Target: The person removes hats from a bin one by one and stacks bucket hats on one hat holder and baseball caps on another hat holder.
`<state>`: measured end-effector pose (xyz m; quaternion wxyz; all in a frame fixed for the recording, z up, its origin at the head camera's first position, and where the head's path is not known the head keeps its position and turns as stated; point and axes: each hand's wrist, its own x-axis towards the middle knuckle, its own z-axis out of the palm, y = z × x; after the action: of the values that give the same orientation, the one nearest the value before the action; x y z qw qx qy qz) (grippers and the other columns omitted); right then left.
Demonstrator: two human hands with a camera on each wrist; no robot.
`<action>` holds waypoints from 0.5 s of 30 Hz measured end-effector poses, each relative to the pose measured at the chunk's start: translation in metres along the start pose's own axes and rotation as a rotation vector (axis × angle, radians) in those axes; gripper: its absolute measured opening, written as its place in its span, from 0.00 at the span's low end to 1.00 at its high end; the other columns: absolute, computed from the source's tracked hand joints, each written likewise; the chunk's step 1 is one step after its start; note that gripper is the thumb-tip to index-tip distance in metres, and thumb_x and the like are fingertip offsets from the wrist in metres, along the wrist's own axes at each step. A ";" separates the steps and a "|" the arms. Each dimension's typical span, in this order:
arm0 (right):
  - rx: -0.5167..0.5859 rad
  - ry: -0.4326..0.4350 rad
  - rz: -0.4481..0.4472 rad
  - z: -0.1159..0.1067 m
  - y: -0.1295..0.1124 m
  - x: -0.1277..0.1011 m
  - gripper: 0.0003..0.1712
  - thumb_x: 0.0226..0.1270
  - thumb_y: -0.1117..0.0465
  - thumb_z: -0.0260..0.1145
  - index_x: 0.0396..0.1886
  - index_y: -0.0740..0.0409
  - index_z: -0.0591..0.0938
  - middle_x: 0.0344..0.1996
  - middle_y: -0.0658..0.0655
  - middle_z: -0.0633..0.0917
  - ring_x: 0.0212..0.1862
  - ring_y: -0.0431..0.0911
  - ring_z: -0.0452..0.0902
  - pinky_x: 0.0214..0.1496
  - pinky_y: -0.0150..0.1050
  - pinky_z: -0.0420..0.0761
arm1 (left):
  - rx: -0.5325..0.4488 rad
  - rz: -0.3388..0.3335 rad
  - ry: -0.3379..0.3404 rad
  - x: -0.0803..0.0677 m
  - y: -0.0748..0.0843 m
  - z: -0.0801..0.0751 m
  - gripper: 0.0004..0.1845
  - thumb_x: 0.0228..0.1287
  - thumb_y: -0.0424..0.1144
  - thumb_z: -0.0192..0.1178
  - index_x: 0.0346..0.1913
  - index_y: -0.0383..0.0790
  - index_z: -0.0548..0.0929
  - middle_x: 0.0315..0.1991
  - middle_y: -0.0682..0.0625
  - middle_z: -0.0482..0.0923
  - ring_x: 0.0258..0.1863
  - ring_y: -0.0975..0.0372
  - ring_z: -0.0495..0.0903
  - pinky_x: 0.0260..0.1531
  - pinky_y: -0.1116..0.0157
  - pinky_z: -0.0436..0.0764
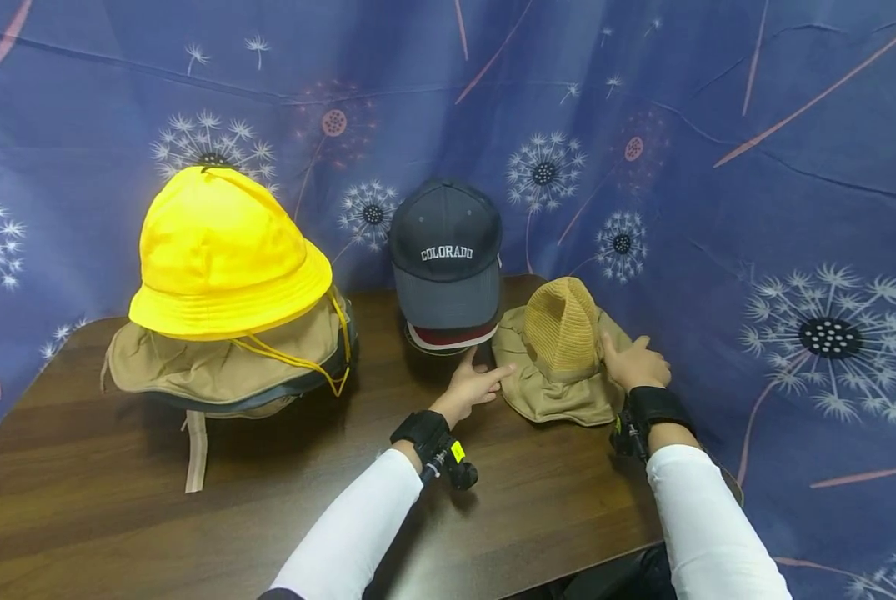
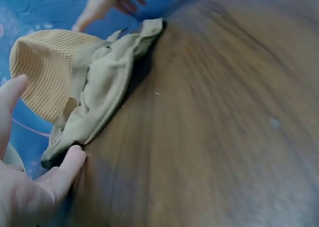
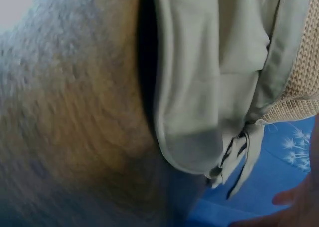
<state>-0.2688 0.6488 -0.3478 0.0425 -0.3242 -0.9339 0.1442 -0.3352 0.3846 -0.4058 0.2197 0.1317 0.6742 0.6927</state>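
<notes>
A tan sun hat with a ribbed woven crown [image 1: 563,325] and a soft khaki fabric brim [image 1: 560,400] lies on the right part of the table. At its left edge is my left hand [image 1: 468,390], thumb and index finger spread apart; the index fingertip is at the brim in the left wrist view, and I cannot tell if it presses. My right hand [image 1: 635,363] is at the hat's right side, its thumb near the crown and the other fingers pointing away. In the right wrist view, fabric ties [image 3: 241,157] hang from the brim.
Behind my left hand stands a stack of caps with a dark blue COLORADO cap [image 1: 448,242] on top. To the left, a yellow bucket hat [image 1: 222,258] sits on khaki and dark hats [image 1: 170,358]. A blue dandelion-print curtain [image 1: 718,208] surrounds the wooden table [image 1: 267,517].
</notes>
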 end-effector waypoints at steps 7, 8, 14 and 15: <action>0.050 -0.090 -0.032 0.011 -0.008 -0.002 0.54 0.70 0.31 0.22 0.71 0.76 0.55 0.66 0.81 0.62 0.64 0.75 0.61 0.63 0.66 0.68 | -0.072 -0.050 -0.024 0.008 0.000 0.000 0.55 0.57 0.54 0.67 0.77 0.50 0.41 0.72 0.34 0.58 0.58 0.45 0.78 0.58 0.55 0.80; 0.058 -0.085 -0.034 0.012 -0.008 -0.001 0.53 0.70 0.32 0.22 0.69 0.76 0.58 0.65 0.80 0.64 0.63 0.75 0.62 0.63 0.65 0.68 | -0.082 -0.051 -0.019 0.009 -0.001 0.000 0.55 0.57 0.54 0.67 0.77 0.50 0.40 0.72 0.34 0.59 0.58 0.45 0.78 0.58 0.56 0.80; 0.106 -0.077 0.008 0.011 -0.008 -0.002 0.52 0.71 0.34 0.24 0.70 0.79 0.54 0.65 0.81 0.63 0.64 0.74 0.62 0.65 0.63 0.68 | -0.110 -0.053 -0.004 0.010 -0.011 0.004 0.54 0.57 0.53 0.67 0.77 0.48 0.41 0.69 0.39 0.67 0.51 0.52 0.84 0.47 0.69 0.84; 0.119 -0.080 0.021 0.011 -0.007 -0.002 0.52 0.71 0.35 0.25 0.70 0.80 0.50 0.66 0.81 0.62 0.65 0.74 0.61 0.66 0.63 0.67 | -0.109 -0.057 -0.007 0.011 -0.012 0.006 0.54 0.57 0.54 0.67 0.77 0.48 0.42 0.68 0.40 0.69 0.49 0.54 0.85 0.43 0.73 0.84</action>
<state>-0.2731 0.6391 -0.3563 0.0225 -0.3251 -0.9212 0.2126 -0.3401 0.3947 -0.4184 0.2485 0.1027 0.6384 0.7212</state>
